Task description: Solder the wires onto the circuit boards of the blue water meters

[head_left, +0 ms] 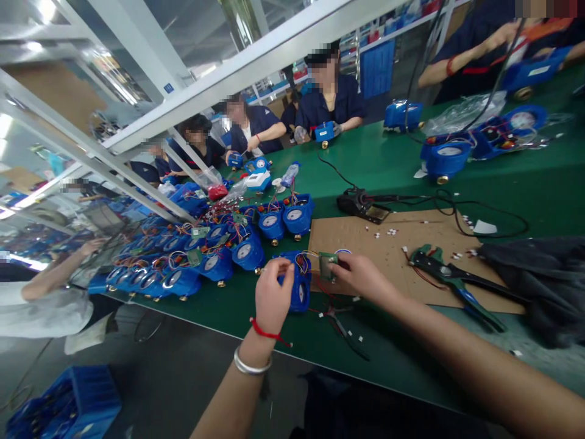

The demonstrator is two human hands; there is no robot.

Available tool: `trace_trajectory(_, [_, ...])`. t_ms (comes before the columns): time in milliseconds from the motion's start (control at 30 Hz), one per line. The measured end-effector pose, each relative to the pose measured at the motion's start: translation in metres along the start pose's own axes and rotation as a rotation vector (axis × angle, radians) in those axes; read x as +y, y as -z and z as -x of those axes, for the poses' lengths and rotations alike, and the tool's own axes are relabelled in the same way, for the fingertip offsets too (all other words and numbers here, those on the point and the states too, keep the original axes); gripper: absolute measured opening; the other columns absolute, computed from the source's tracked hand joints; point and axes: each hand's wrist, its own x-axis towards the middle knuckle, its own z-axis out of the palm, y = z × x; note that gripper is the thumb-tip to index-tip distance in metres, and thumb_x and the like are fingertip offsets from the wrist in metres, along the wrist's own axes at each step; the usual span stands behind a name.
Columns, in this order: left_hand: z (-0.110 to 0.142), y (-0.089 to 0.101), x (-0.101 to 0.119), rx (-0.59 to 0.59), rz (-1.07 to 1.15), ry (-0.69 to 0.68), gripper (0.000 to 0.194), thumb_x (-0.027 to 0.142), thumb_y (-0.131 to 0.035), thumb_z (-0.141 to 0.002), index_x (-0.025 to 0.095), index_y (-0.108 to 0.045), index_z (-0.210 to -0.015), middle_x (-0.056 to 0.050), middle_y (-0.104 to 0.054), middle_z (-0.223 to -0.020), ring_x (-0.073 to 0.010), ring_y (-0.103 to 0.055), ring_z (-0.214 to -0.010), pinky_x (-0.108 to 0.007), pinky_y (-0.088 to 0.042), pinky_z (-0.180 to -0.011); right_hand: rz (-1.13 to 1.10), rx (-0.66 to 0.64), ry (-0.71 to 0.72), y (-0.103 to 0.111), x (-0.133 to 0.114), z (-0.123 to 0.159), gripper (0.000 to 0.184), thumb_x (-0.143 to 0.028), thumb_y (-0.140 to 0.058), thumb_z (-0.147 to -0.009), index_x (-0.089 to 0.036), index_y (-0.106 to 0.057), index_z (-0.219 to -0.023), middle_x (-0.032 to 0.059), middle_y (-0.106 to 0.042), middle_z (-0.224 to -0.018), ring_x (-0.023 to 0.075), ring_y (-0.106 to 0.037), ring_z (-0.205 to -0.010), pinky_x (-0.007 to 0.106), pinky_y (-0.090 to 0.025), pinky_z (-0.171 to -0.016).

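My right hand [363, 277] pinches a small green circuit board [327, 266] by its right edge, above the left edge of the cardboard. Thin coloured wires [315, 255] run from the board towards an open blue meter housing [300, 297] on the green bench. My left hand [273, 289] is at the left side of this housing and covers part of it. Its thumb and forefinger are closed together; what lies between them is too small to make out. A pair of pliers [342, 332] lies on the bench below the board.
Several blue meters [212, 265] with loose wires stand in rows on the left. On the cardboard sheet [388, 268] are a green-and-black crimping tool [450, 277] and white connectors. A black corded tool [363, 204] lies behind, a dark cloth [539, 280] at right. Co-workers sit across the bench.
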Motion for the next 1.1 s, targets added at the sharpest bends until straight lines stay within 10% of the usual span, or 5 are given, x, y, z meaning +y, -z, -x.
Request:
trace_trajectory(67, [0.009, -0.003, -0.019, 0.171, -0.262, -0.068, 0.046, 0.043, -0.054, -0.084, 0.015, -0.048, -0.119, -0.017, -0.047, -0.131, -0.0299, -0.040, -0.128, -0.046, -0.032, -0.107, -0.158, 0.002, -0.091, -0.002, 0.012, -0.006, 0.024, -0.036, -0.052, -0.085, -0.017, -0.062, -0.097, 0.0027, -0.063, -0.070, 0.0161, -0.057, -0.064, 0.027, -0.039, -0.058])
trace_trajectory(200, [0.016, -0.017, -0.049, 0.080, -0.443, 0.100, 0.079, 0.045, -0.059, -0.078, 0.006, -0.027, -0.139, -0.025, -0.039, -0.138, -0.0372, -0.037, -0.130, -0.053, -0.030, -0.106, -0.301, 0.060, -0.156, -0.006, 0.019, -0.009, 0.039, -0.035, -0.055, -0.083, -0.018, -0.054, -0.118, 0.0023, -0.065, -0.078, 0.0162, -0.060, -0.069, 0.027, -0.043, -0.063])
trace_trajectory(1100, [-0.055, -0.035, -0.046, -0.064, -0.378, -0.160, 0.051, 0.033, -0.058, -0.081, 0.016, -0.045, -0.127, -0.014, -0.059, -0.118, -0.0282, -0.054, -0.113, -0.045, -0.041, -0.098, -0.041, 0.321, -0.119, -0.013, 0.048, -0.024, 0.034, -0.031, -0.036, -0.093, -0.017, -0.057, -0.115, 0.0106, -0.067, -0.106, 0.0253, -0.063, -0.091, 0.034, -0.045, -0.077])
